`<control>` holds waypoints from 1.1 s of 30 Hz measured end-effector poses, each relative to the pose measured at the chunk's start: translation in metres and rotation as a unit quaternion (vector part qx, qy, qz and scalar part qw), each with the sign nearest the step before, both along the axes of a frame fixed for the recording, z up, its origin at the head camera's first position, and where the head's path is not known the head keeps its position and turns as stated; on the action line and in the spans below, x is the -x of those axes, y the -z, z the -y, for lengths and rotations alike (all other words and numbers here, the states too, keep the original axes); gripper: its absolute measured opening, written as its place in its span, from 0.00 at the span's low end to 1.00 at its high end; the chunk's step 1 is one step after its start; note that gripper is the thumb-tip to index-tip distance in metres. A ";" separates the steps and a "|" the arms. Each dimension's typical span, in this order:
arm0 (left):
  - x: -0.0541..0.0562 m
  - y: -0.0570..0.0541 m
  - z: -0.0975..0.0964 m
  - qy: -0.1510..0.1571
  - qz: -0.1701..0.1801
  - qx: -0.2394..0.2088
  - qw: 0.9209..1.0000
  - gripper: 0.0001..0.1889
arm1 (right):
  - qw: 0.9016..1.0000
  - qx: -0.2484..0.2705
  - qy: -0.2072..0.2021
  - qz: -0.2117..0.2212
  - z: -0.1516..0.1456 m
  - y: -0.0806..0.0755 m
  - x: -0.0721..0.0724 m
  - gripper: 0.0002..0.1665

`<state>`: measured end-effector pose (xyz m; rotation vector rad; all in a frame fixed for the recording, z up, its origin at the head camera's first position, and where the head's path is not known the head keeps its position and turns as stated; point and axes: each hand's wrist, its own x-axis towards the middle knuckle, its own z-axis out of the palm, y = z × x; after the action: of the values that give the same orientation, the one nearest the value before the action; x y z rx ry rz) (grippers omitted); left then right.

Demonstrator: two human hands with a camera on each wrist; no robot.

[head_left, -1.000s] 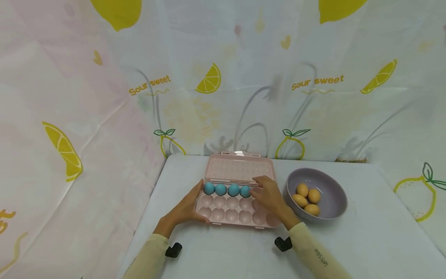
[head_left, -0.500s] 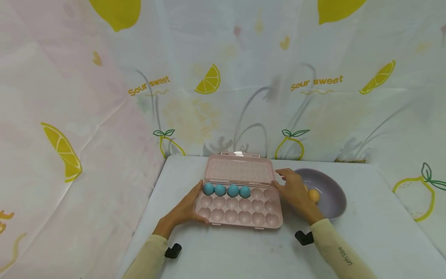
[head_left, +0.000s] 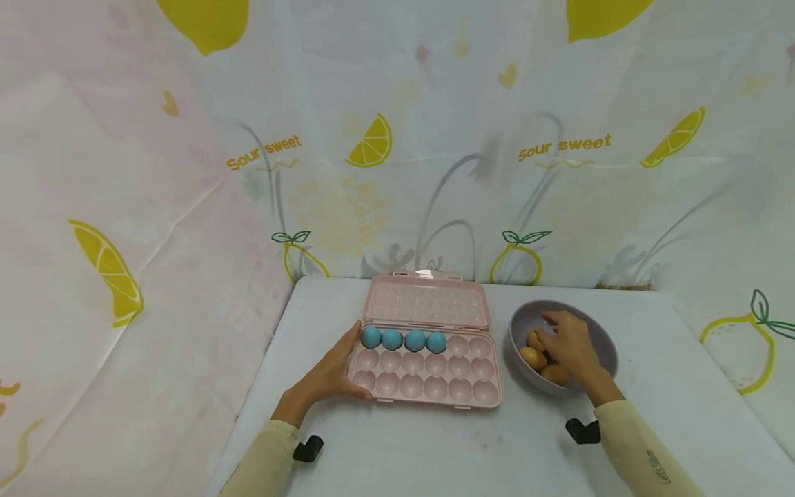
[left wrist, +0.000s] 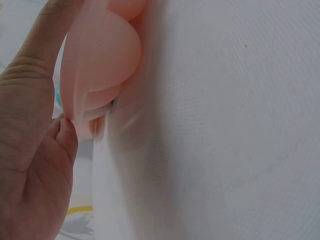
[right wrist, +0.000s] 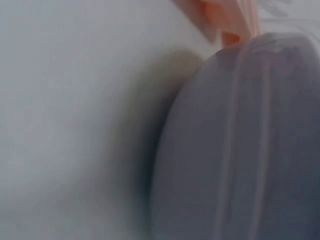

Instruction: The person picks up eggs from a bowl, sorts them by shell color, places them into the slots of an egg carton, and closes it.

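A pink egg box lies with its lid folded back. Several blue eggs fill the left part of its back row; the other cups in view hold nothing. My left hand grips the box's left end, thumb at the front corner and fingers towards the back; the left wrist view shows the hand against the box edge. My right hand is inside the purple bowl, thumb and forefinger apart beside the brown eggs. The palm's underside is hidden.
The bowl's outer side fills much of the right wrist view, with part of the egg box behind. White cloth covers the table. A lemon-printed curtain hangs at the back and sides.
My right hand has moved right from the egg box's back row into the bowl. The left hand stays at the box's left end. The blue eggs have not moved.
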<state>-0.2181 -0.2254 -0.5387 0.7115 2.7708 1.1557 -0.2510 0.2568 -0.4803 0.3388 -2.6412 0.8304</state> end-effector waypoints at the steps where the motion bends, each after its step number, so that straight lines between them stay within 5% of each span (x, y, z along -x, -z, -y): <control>1: 0.000 0.000 0.000 0.000 0.001 0.000 1.000 0.78 | 1.000 -0.006 0.004 0.006 -0.003 0.002 -0.001 0.20; 12: -0.001 0.000 0.001 0.002 -0.004 -0.002 1.000 0.77 | 0.997 -0.042 0.017 0.070 -0.023 0.005 -0.007 0.22; 26: 0.000 0.001 0.000 0.006 -0.014 -0.003 1.000 0.77 | 0.993 -0.063 0.011 0.099 -0.035 0.009 -0.008 0.14; 33: 0.001 0.003 0.001 0.002 -0.010 -0.002 1.000 0.78 | 0.980 -0.071 0.016 0.186 -0.036 0.001 -0.010 0.14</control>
<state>-0.2186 -0.2260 -0.5418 0.7331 2.7823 1.1611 -0.2415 0.2928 -0.4811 0.1902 -3.0542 0.7598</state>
